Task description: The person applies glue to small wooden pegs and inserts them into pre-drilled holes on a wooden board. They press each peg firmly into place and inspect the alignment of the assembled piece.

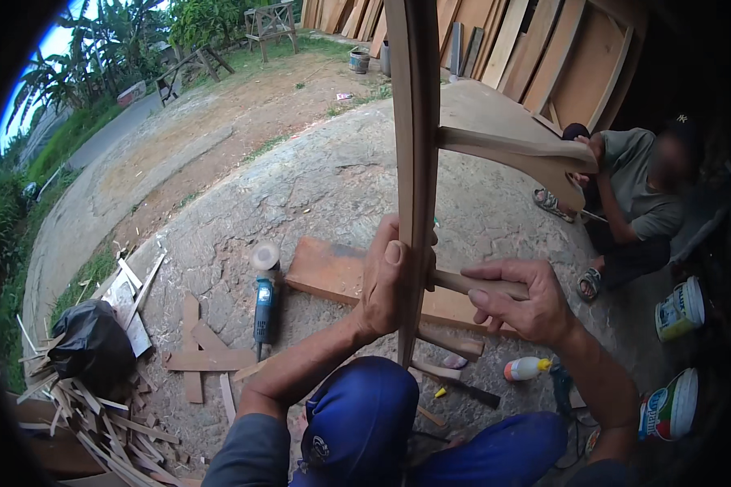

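Note:
A long wooden post (415, 154) stands upright in front of me, tilted slightly. My left hand (387, 280) is wrapped round its lower part, thumb on the near face. From the post's right side juts a short wooden rail (479, 283); my right hand (529, 299) closes on its free end, thumb along the near side. Higher up, a curved wooden piece (516, 151) also extends right from the post. Another wooden stub (455, 344) shows lower down, by the post's foot. Whether the rail sits fully in the post is hidden.
On the rough floor lie an angle grinder (265, 307), a thick wooden block (321, 268), a glue bottle (528, 369) and wood offcuts (207, 359). A black plastic bag (93, 349) rests left. A co-worker (642, 178) sits right, near paint buckets (680, 311).

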The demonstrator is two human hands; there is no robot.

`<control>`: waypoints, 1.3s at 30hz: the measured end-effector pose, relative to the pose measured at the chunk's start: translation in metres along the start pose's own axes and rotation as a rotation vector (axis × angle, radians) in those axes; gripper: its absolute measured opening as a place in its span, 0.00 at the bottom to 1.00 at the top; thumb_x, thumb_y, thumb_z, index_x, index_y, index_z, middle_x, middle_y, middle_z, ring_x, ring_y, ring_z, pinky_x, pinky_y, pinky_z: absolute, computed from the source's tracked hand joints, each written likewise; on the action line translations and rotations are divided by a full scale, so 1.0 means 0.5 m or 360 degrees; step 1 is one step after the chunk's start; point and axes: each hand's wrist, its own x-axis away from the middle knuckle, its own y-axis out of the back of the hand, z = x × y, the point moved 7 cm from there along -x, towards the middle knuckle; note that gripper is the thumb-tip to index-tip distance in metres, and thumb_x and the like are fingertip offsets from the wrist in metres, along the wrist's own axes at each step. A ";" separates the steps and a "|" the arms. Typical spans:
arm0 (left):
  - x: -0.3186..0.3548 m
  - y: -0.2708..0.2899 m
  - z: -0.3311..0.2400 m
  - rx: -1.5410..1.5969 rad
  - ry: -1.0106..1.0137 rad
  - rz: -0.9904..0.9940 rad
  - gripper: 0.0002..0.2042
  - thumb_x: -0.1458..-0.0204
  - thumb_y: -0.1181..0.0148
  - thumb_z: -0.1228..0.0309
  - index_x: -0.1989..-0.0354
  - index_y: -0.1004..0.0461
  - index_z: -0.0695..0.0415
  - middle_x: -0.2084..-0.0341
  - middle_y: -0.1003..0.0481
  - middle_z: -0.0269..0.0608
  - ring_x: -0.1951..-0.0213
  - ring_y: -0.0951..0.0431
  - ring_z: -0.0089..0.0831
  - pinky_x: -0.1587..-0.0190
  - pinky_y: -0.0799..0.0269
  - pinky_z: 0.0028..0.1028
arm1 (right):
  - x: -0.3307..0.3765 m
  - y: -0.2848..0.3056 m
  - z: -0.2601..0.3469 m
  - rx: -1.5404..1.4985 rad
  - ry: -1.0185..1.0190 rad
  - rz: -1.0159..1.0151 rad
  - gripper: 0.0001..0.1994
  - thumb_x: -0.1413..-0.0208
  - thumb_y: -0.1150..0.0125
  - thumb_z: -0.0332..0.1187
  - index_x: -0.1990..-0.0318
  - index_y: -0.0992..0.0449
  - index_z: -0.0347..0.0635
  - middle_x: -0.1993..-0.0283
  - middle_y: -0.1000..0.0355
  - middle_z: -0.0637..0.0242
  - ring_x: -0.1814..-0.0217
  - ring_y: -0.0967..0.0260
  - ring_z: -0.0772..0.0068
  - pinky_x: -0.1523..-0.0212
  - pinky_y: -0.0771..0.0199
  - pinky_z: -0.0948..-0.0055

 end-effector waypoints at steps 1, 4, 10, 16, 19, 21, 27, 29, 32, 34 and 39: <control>-0.005 0.000 0.003 0.0047 0.0052 0.0116 0.34 0.36 0.65 0.36 0.47 0.36 0.61 0.69 0.32 0.39 0.72 0.30 0.23 0.72 0.30 0.25 | 0.005 -0.001 -0.002 0.0019 0.0053 -0.0031 0.18 0.42 0.32 0.31 0.49 0.21 0.26 0.64 0.19 0.58 0.65 0.20 0.76 0.64 0.20 0.79; -0.006 -0.030 -0.012 -0.0007 0.0170 0.0213 0.39 0.39 0.68 0.31 0.45 0.36 0.61 0.66 0.31 0.40 0.71 0.30 0.23 0.71 0.31 0.26 | 0.025 -0.008 -0.015 0.0039 0.0318 -0.0143 0.13 0.44 0.32 0.27 0.54 0.18 0.27 0.61 0.18 0.54 0.60 0.19 0.73 0.59 0.18 0.77; 0.009 -0.047 0.003 -0.0220 0.0178 0.0375 0.43 0.41 0.71 0.28 0.47 0.35 0.62 0.65 0.32 0.39 0.71 0.32 0.24 0.74 0.33 0.26 | 0.053 -0.009 -0.041 0.0056 0.0667 -0.0224 0.11 0.44 0.33 0.25 0.56 0.18 0.28 0.59 0.18 0.52 0.57 0.19 0.72 0.55 0.18 0.76; 0.031 -0.057 0.037 -0.0214 0.0270 0.0423 0.43 0.40 0.76 0.29 0.52 0.32 0.62 0.69 0.33 0.39 0.71 0.32 0.23 0.74 0.36 0.26 | 0.047 -0.007 -0.112 -0.0498 0.0288 -0.0225 0.10 0.46 0.32 0.23 0.57 0.17 0.28 0.62 0.17 0.53 0.61 0.19 0.73 0.58 0.19 0.78; 0.022 -0.071 0.039 -0.0230 0.0147 0.0475 0.41 0.44 0.71 0.25 0.62 0.35 0.57 0.73 0.36 0.38 0.76 0.38 0.22 0.78 0.40 0.24 | 0.068 -0.006 -0.112 -0.0270 0.0416 -0.0304 0.10 0.46 0.32 0.23 0.57 0.17 0.27 0.64 0.17 0.55 0.63 0.19 0.75 0.59 0.19 0.78; 0.029 -0.071 0.041 -0.0237 0.0142 0.0471 0.40 0.46 0.70 0.23 0.66 0.36 0.55 0.75 0.38 0.37 0.78 0.41 0.21 0.80 0.43 0.23 | 0.070 -0.009 -0.113 -0.0177 0.0573 -0.0281 0.09 0.46 0.32 0.23 0.58 0.17 0.27 0.64 0.17 0.56 0.63 0.20 0.76 0.60 0.19 0.78; 0.047 -0.060 0.056 -0.0293 0.0285 0.0384 0.40 0.43 0.74 0.26 0.64 0.35 0.58 0.76 0.38 0.37 0.77 0.41 0.24 0.78 0.44 0.26 | 0.055 -0.014 -0.140 -0.0386 0.0348 -0.0304 0.06 0.47 0.32 0.21 0.62 0.17 0.28 0.66 0.18 0.55 0.64 0.20 0.76 0.63 0.20 0.78; 0.040 -0.048 0.057 -0.0374 0.0141 0.0530 0.40 0.37 0.79 0.34 0.59 0.32 0.63 0.76 0.36 0.39 0.73 0.36 0.29 0.72 0.41 0.32 | 0.052 -0.019 -0.148 -0.0472 0.0256 -0.0306 0.06 0.47 0.32 0.21 0.62 0.17 0.28 0.66 0.18 0.55 0.64 0.20 0.77 0.63 0.20 0.79; 0.036 -0.046 0.052 -0.0370 0.0012 0.0475 0.40 0.37 0.79 0.34 0.59 0.32 0.63 0.76 0.37 0.38 0.75 0.37 0.29 0.72 0.40 0.32 | 0.055 -0.024 -0.136 -0.0320 0.0477 -0.0319 0.06 0.46 0.33 0.20 0.62 0.17 0.28 0.65 0.18 0.56 0.64 0.21 0.78 0.61 0.20 0.80; 0.046 -0.043 0.057 -0.0354 0.0104 0.0495 0.40 0.37 0.78 0.34 0.58 0.32 0.63 0.75 0.36 0.39 0.74 0.36 0.29 0.72 0.40 0.33 | 0.058 -0.025 -0.123 -0.0124 0.0732 -0.0331 0.06 0.46 0.33 0.20 0.61 0.17 0.28 0.65 0.18 0.56 0.63 0.21 0.79 0.60 0.20 0.80; 0.049 -0.044 0.049 -0.0369 0.0072 0.0453 0.40 0.37 0.78 0.34 0.55 0.32 0.64 0.73 0.34 0.41 0.72 0.33 0.30 0.71 0.37 0.33 | 0.065 -0.035 -0.146 -0.0421 0.0483 -0.0352 0.06 0.46 0.34 0.18 0.61 0.17 0.27 0.65 0.18 0.54 0.63 0.20 0.76 0.61 0.19 0.79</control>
